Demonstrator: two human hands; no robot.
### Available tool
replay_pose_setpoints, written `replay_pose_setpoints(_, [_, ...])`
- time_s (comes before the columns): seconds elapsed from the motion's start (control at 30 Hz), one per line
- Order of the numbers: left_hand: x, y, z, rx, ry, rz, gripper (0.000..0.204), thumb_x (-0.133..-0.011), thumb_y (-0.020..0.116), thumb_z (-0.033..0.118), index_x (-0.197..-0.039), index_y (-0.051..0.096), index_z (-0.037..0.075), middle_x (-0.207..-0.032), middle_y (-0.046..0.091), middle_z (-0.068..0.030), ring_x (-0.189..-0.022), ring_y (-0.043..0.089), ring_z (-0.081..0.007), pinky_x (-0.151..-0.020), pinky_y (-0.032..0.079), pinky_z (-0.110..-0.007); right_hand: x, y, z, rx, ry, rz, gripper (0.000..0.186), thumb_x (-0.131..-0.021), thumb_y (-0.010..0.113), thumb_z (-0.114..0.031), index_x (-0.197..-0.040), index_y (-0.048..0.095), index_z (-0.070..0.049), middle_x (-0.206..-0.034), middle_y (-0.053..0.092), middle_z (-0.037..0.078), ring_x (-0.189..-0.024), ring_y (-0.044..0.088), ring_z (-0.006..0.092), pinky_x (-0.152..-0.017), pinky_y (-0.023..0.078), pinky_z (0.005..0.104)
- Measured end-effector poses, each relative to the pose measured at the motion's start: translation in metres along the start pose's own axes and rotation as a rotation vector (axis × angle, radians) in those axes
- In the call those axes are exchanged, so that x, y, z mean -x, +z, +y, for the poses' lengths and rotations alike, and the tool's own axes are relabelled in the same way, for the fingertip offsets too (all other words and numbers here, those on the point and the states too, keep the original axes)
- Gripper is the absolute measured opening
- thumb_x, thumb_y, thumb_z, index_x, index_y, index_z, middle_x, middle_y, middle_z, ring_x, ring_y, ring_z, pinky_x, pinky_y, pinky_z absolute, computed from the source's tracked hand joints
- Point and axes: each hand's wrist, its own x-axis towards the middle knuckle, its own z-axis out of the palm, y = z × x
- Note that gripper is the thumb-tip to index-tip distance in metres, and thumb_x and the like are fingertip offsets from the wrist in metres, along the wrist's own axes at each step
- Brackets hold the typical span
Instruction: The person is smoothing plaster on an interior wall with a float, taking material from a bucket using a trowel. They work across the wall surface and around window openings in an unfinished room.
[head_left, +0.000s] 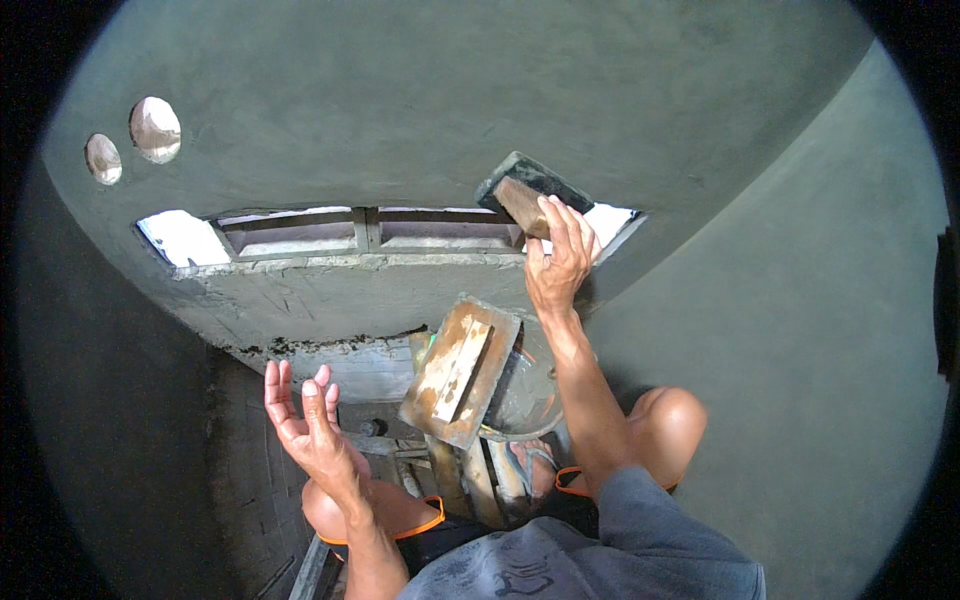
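Note:
My right hand [560,262] is closed around the brown handle of a plastering float [540,180]. The float's dark rectangular plate lies against the grey plastered wall [400,110], at the upper right edge of a long window opening [290,232]. My left hand [315,425] is raised over my left knee, fingers apart and holding nothing. Between my arms a second, larger float [455,375], rust-stained with a pale straight handle, rests tilted over a bucket [545,425]. Wet grey mortar [522,385] shows inside the bucket.
A side wall [800,300] of grey plaster stands close on my right. Two round holes [155,130] pierce the front wall at the upper left. Wooden planks [480,485] lie below, with my foot [537,465] beside the bucket. A rough, broken plaster edge [340,345] runs under the window.

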Motion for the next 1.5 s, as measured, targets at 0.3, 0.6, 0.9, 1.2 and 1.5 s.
replay_pose_setpoints(0.3, [-0.003,-0.002,-0.004,-0.036,0.001,0.018,0.057,-0.103,0.065,0.014,-0.153,0.041,0.004,-0.153,0.045,-0.0151,-0.116,0.067,-0.0252,-0.092,0.053,-0.034,0.001,-0.009,-0.022,-0.400,0.426,-0.053,0.034,-0.098,0.071,-0.022,-0.125,0.065,-0.003,-0.119,0.070,0.015,-0.099,0.068,0.0239,-0.083,0.056,0.0402])
replay_pose_setpoints(0.6, [-0.004,-0.009,0.018,0.013,0.027,0.091,0.058,-0.102,0.066,0.014,-0.153,0.041,0.003,-0.153,0.044,-0.0154,-0.115,0.067,-0.0235,-0.093,0.054,-0.033,0.020,0.080,-0.124,-0.462,0.522,0.077,0.052,-0.097,0.075,-0.031,-0.132,0.058,0.004,-0.125,0.068,0.017,-0.109,0.066,0.0237,-0.097,0.052,0.0395])
replay_pose_setpoints(0.9, [0.001,-0.007,0.021,0.013,0.090,0.159,0.055,-0.103,0.064,0.014,-0.153,0.043,0.006,-0.153,0.047,-0.0142,-0.114,0.067,-0.0250,-0.094,0.054,-0.034,0.031,0.114,-0.228,-0.585,0.030,-0.149,0.057,-0.079,0.082,-0.010,-0.133,0.067,-0.012,-0.124,0.072,0.010,-0.116,0.065,0.0307,-0.101,0.047,0.0464])
replay_pose_setpoints(1.2, [0.004,0.002,0.021,0.035,0.022,0.074,0.057,-0.102,0.064,0.013,-0.153,0.041,0.003,-0.152,0.045,-0.0158,-0.113,0.068,-0.0242,-0.092,0.054,-0.032,0.017,0.097,-0.131,-0.207,-0.118,-0.084,0.069,-0.070,0.086,-0.012,-0.135,0.067,-0.019,-0.131,0.069,0.005,-0.114,0.062,0.0279,-0.098,0.045,0.0458])
replay_pose_setpoints(1.5, [0.002,0.004,0.022,0.035,0.040,0.066,0.053,-0.104,0.062,0.012,-0.152,0.042,0.003,-0.151,0.046,-0.0138,-0.113,0.067,-0.0253,-0.089,0.055,-0.032,0.016,0.089,-0.116,-0.079,0.007,0.082,0.076,-0.065,0.085,-0.010,-0.137,0.067,-0.026,-0.130,0.065,-0.003,-0.114,0.058,0.0255,-0.095,0.043,0.0471])
